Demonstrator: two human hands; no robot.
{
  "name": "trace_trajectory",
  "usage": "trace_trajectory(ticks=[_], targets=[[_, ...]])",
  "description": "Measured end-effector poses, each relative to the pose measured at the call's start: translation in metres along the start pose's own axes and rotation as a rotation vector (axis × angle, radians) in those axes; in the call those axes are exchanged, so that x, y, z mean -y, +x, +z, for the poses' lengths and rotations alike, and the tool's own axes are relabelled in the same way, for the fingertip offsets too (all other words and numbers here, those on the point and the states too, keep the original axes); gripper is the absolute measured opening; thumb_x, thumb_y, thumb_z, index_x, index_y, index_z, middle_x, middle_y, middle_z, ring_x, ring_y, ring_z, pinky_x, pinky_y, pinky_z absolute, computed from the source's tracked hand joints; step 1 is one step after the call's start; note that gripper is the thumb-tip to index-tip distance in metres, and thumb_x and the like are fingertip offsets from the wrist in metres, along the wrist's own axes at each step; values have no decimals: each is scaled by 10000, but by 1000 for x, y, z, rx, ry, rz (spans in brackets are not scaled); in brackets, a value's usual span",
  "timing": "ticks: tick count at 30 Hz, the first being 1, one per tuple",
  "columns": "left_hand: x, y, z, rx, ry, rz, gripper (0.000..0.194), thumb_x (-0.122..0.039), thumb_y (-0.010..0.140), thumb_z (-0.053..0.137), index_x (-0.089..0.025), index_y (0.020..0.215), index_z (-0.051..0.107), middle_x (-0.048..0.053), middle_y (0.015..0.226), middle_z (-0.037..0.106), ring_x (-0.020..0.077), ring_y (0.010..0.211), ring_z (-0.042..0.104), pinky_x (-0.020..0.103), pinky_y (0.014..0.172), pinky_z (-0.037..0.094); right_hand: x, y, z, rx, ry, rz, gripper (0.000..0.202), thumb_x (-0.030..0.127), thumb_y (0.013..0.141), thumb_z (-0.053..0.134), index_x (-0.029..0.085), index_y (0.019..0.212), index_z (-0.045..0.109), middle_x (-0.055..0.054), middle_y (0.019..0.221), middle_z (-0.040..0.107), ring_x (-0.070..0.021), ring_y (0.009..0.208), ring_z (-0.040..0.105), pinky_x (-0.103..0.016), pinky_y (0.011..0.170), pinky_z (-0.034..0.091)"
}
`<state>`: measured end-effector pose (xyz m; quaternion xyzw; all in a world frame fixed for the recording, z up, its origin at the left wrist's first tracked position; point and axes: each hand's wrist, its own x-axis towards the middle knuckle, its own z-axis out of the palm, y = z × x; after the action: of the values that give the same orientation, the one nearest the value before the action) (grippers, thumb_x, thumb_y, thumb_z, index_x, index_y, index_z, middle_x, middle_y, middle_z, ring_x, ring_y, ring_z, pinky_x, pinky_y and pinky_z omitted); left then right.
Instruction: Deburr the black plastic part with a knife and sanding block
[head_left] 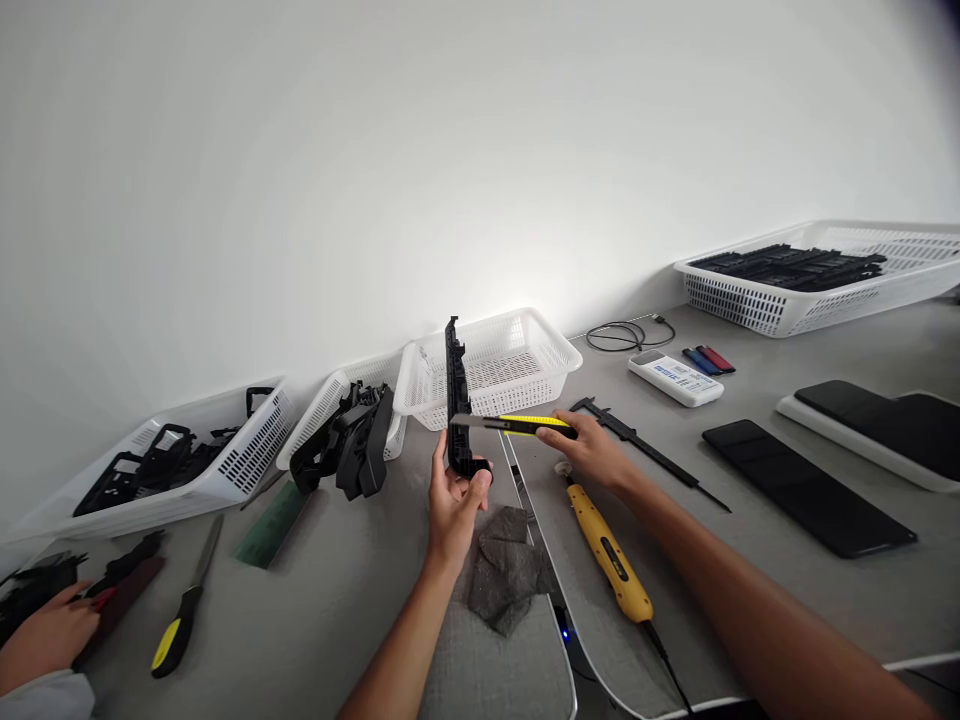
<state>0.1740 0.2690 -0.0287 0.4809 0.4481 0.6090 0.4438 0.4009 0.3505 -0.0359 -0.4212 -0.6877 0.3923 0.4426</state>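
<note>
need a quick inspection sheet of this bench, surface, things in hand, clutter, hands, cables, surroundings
Surface: grey tabletop in two sections, a gap between them.
Things in hand: slim black plastic part, upright; yellow-and-black utility knife, blade out across the part, contact unclear.
Clutter: crumpled dark grey cloth, yellow corded power tool, black caliper, flat black rectangular panel.
Hands: left hand grips the part's lower end; right hand holds the knife.
Cables: thin black coiled cable near the wall; the power tool's black cord runs toward the wearer.
Surroundings: plain white wall; white perforated plastic baskets; another person's hand, far left.
</note>
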Motion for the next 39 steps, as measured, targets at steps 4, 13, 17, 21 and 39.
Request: trace_trajectory(ticks=[4,13,17,21,39], targets=[[-3,-1,0,11,10,-6,935,-494,832,828,-273,1591,328,54,1019,700,67,549,498,231,543,466,3,1,-7,-35,37,0,505,701,887,605,210,767,585,1,722,511,-181,682,460,-332,635,371],[-4,2,1,69,8,-3,313,-449,901,729,-214,1003,548,-19,887,620,69,529,503,242,551,425,1,-2,2,115,10,20,479,656,884,613,219,724,502,34,670,448,-154,643,429,-292,606,326],[-2,3,-1,53,10,-5,258,-436,933,658,-214,975,535,-31,843,589,83,528,517,253,567,431,1,0,-3,-21,0,-13,473,666,907,595,207,790,581,0,733,533,-182,695,474,-318,644,353],[-1,2,1,60,13,-8,264,-440,934,659,-218,997,531,-32,854,597,83,524,510,254,566,428,4,-1,-7,-33,39,-21,453,641,904,609,204,788,591,-1,748,547,-183,708,474,-321,656,361],[-1,2,-1,31,-61,-104,428,-581,950,628,-164,850,642,41,868,651,97,549,500,275,576,437,2,-2,-2,33,-19,-13,389,561,906,610,209,751,555,24,698,500,-164,663,465,-304,627,339]])
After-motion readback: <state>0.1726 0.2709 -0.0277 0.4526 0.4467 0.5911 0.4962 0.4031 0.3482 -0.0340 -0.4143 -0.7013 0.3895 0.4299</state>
